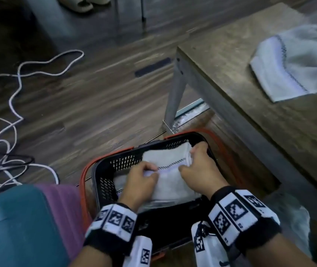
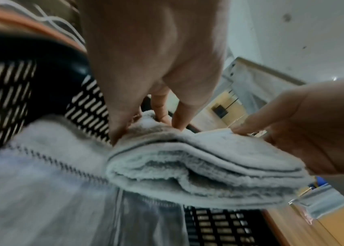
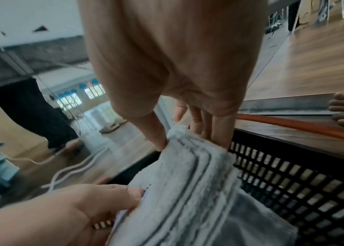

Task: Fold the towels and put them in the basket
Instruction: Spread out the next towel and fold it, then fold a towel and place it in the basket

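Folded towel going into the basket

Left hand [image 1: 141,182] and right hand [image 1: 197,166] pinch the folded towel [image 1: 171,170] over the basket [image 1: 103,182]; towels already inside; one unfolded towel [image 1: 296,62] left on the table [image 1: 231,78].

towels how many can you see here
3. One folded towel is held by the left hand and right hand over the black basket. One lies beneath it inside. One unfolded towel lies on the table. More may be hidden below.
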